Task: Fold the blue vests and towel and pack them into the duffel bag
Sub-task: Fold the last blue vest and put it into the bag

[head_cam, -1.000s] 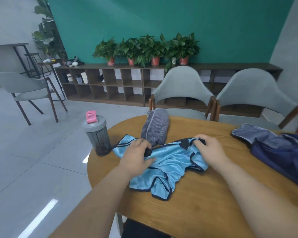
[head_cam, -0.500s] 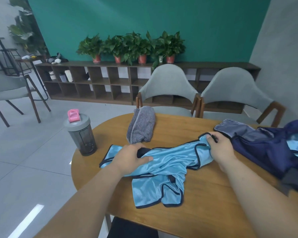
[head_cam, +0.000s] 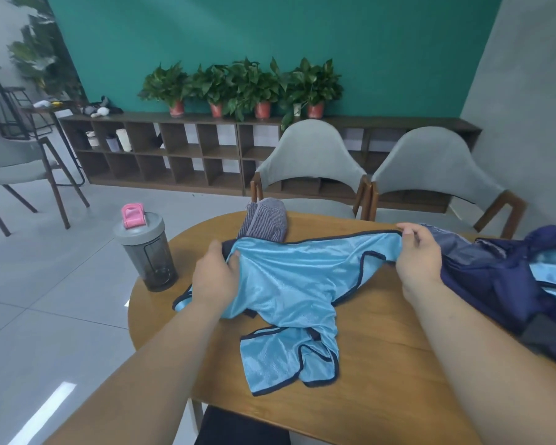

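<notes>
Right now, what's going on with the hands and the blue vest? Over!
Left hand and right hand both grip the blue vest, spread between them. Not folded yet. Duffel bag open on the right, path clear.

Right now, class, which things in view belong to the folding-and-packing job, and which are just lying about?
Belongs to the job: blue vest, gripped at its edges by the left hand and right hand; striped towel; navy duffel bag, light blue fabric showing inside.
Just lying about: shaker bottle with pink cap; grey chairs; potted plants on the shelf.
</notes>
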Demonstrator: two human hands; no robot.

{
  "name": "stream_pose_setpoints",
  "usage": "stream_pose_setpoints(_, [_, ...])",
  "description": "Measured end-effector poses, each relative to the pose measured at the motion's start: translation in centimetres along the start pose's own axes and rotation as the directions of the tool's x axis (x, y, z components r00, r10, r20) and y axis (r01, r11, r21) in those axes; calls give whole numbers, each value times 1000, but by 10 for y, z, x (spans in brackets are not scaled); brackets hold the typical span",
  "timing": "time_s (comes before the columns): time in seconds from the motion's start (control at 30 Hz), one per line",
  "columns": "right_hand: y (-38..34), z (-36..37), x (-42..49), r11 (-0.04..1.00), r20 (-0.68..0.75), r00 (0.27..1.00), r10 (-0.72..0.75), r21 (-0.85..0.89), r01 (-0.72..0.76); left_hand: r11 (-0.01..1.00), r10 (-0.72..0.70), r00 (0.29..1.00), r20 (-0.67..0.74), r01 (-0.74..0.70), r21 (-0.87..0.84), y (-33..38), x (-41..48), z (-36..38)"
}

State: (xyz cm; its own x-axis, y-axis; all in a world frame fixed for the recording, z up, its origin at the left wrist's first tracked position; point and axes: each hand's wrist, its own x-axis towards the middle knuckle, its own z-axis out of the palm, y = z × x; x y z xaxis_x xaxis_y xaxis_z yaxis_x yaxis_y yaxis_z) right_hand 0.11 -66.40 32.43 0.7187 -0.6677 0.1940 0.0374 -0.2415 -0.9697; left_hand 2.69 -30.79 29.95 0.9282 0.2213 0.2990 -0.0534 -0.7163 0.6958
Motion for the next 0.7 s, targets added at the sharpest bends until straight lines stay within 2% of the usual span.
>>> stream_pose_setpoints(0.1, [-5,4,0,978,143,981,128,146,-149,995,-65,994,-89,57,-87,5,8,-6])
stream_pose_setpoints(0.17, [-2,6,-9,977,337,929,156,89,-196,997,-67,994,-80,64,-48,8,10,-9])
stream_pose_setpoints(0.2, [2,6,-16,987,434,889,146,0,-162,997,-41,998,-48,44,62,7,8,-9])
stream_pose_setpoints(0.27, [14,4,-30,982,626,768,135,-190,-17,938,101,995,16,-100,331,4,0,-3])
stream_pose_setpoints(0.3, [20,4,-38,958,705,695,143,-276,83,901,233,972,32,-229,368,4,-6,1])
stream_pose_setpoints(0.37, [26,9,-54,871,805,566,177,-396,291,814,502,860,92,-506,286,7,-18,10])
stream_pose_setpoints(0.4, [29,13,-62,819,837,512,194,-426,386,768,584,797,155,-604,212,9,-23,15])
stream_pose_setpoints(0.47, [32,22,-76,697,871,447,204,-450,558,735,602,718,349,-670,111,14,-35,26])
stream_pose_setpoints(0.53, [33,26,-82,595,888,420,190,-444,670,767,499,695,519,-632,109,15,-44,37])
stream_pose_setpoints(0.57, [31,26,-82,600,895,416,159,-422,680,774,441,697,565,-614,153,15,-46,40])
stream_pose_setpoints(0.63, [29,24,-71,614,895,444,45,-375,694,730,403,708,580,-631,263,16,-48,42])
stream_pose_setpoints(0.7, [25,18,-55,505,859,513,-4,-441,742,695,407,725,555,-640,327,23,-49,39])
